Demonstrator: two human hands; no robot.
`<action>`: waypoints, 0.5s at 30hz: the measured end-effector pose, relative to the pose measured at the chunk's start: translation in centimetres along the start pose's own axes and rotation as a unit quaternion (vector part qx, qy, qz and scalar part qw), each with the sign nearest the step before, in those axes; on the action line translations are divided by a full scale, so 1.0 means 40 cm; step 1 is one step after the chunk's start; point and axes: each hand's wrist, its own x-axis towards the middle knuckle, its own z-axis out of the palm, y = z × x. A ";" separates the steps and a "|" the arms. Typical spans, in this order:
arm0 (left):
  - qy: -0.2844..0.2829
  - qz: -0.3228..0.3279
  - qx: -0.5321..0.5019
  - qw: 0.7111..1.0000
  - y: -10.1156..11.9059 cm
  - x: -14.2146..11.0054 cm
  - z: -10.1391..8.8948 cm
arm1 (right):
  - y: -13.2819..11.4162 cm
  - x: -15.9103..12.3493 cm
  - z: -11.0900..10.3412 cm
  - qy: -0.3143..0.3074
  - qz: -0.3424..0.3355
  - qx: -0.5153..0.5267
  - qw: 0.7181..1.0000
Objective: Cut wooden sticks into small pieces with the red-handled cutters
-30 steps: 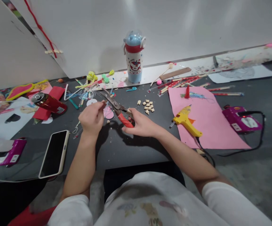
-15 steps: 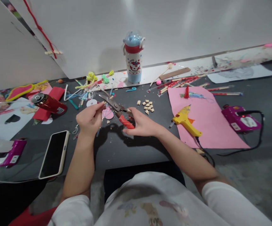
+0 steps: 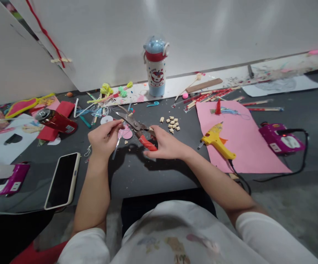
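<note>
My right hand is wrapped round the red-covered handles of a pair of shears. Their worn metal blades point up and left, parted, toward the fingertips of my left hand. That hand is closed in a pinch close to the blades; what it pinches is too small and too hidden to name. Beneath the blades lies a pink oval piece with thin clear strips around it. Just right of the shears, several short pale wooden pieces lie in a loose cluster on the dark table.
A bottle stands at the back. On the right, a yellow glue gun rests on pink paper, beside a purple power box. At left are a phone, a tilted drink can and craft scraps.
Hands and shears hold almost the same pose, with the blades still beside the left fingertips. The whole view has shifted very slightly.
</note>
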 end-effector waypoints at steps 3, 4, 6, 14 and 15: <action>-0.003 -0.009 -0.015 1.000 0.003 0.002 0.001 | 0.001 0.001 0.003 0.002 0.011 -0.002 1.000; -0.003 -0.010 -0.016 1.000 0.003 0.003 0.001 | 0.001 0.001 0.004 0.002 0.018 -0.002 1.000; -0.004 -0.008 -0.015 1.000 0.001 0.004 0.001 | -0.001 0.001 0.007 -0.002 0.033 -0.001 0.999; -0.028 0.006 0.033 0.999 -0.007 0.008 0.002 | -0.003 0.003 0.023 -0.027 0.090 0.021 0.995; -0.032 0.008 0.036 0.999 -0.007 0.009 0.002 | -0.002 0.003 0.023 -0.032 0.094 0.025 0.995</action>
